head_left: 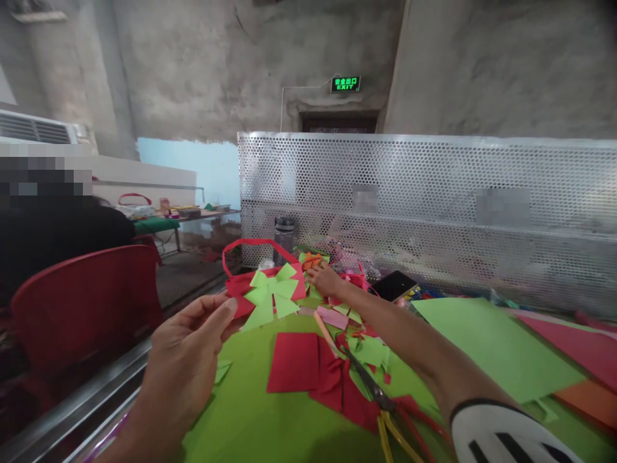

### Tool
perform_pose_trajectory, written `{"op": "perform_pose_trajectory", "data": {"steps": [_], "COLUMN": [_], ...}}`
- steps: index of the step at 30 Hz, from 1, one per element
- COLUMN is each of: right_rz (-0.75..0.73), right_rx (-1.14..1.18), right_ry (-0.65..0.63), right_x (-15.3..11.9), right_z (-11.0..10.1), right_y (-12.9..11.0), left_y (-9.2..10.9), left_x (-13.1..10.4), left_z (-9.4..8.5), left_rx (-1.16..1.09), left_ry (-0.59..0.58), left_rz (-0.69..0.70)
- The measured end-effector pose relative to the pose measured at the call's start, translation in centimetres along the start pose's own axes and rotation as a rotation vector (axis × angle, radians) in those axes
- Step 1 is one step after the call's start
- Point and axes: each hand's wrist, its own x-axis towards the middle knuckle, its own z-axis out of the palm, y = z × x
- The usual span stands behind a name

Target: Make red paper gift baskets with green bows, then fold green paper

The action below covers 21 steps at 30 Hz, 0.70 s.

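Note:
My left hand (193, 347) pinches the lower left edge of a red paper bag (241, 289) between thumb and fingers. A strap handle loops above the bag, and a light green paper bow (272, 294) covers much of its front. Farther out, my right hand (328, 281) has its fingers bent at an orange paper piece (313, 260) among green scraps; the fingertips are partly hidden. Below lie a folded red paper square (294, 362), crumpled red paper (332, 386) and scissors (371, 379) with yellow and red handles.
A phone (393, 285) and a dark bottle (284, 241) stand or lie at the back, before a perforated metal panel (424, 173). Light green sheets (496, 347) and red sheets (573, 347) lie at right. A person sits on a red chair (91, 321) at left.

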Motion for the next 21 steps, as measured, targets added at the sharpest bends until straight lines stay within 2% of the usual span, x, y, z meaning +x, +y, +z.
{"op": "perform_pose_trajectory", "data": {"steps": [6, 10, 12, 17, 21], "right_rz": [0.067, 0.088, 0.143, 0.477, 0.742], "right_rx": [0.074, 0.187, 0.244, 0.339, 0.439], "right_ry": [-0.074, -0.09, -0.086, -0.081, -0.172], "right_x": [0.4, -0.8, -1.6, -4.7, -8.1], "right_z": [-0.6, -2.8, -4.2, -6.9, -7.3], "right_y": [0.2, 0.1, 0.4, 2.8, 5.4], "left_y": [-0.4, -0.4, -0.4, -0.1, 0.0], "left_x": [0.3, 0.3, 0.2, 0.2, 0.3], "left_z": [-0.1, -0.2, -0.2, -0.2, -0.2], "left_rx": [-0.01, -0.014, -0.027, -0.045, -0.063], "left_ry": [-0.013, -0.013, -0.024, -0.039, -0.034], "left_rz": [0.02, -0.001, -0.011, -0.008, -0.031]}}
